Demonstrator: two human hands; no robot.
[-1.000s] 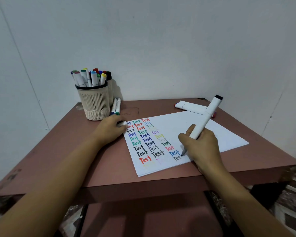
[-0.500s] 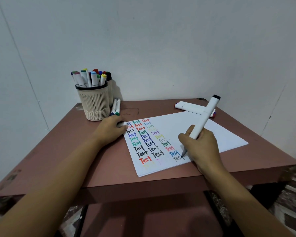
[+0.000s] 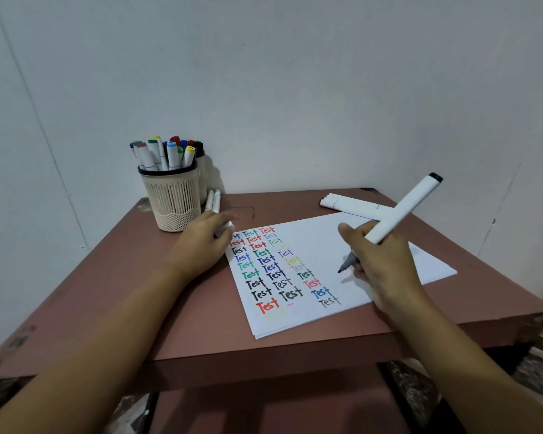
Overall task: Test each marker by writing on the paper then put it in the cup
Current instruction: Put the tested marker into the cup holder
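Gripping a white marker with its dark tip held just above the paper, beside a grey "Test" at the foot of the last column, the right hand is seen from the head camera, while the left hand is curled round what looks like a white cap at the sheet's far-left corner, near the cup on the desk. The writing step is judged done for this marker; next, the cap must be pressed on and the marker dropped into the crowded cup.
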